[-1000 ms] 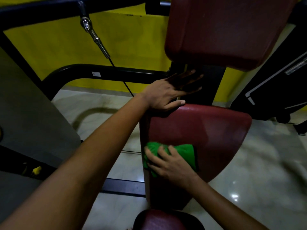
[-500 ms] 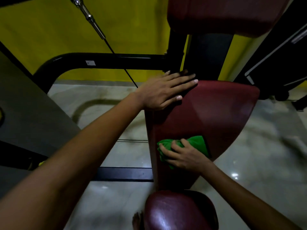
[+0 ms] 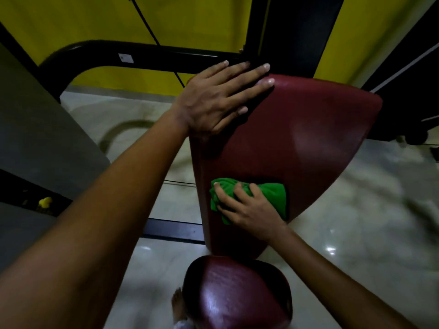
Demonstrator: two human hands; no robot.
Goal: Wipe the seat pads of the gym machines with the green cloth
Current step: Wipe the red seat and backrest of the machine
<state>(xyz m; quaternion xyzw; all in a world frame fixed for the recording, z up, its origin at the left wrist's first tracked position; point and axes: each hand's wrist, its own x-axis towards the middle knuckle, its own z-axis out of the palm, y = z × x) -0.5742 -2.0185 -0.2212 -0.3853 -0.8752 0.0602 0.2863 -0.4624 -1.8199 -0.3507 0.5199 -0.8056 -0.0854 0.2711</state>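
From the head camera, the green cloth (image 3: 249, 199) is bunched under the right hand (image 3: 247, 210), whose fingers curl over it and press it onto the seat pad (image 3: 308, 143), close to the pad's left edge and toward its narrow near end. The left hand (image 3: 221, 100) lies flat with fingers straight on the far left corner of the same pad, holding nothing and apparently bracing it. The cloth looks soft, light and limp, likely to fold under the palm, so it is best kept gathered beneath the fingers as it is now. The pad looks firm, smooth and a little slick, good for sliding across. It is dark red and glossy, wide at the far end and tapering toward the person. Just below the right wrist sits a smaller red pad (image 3: 237, 298), equally shiny.
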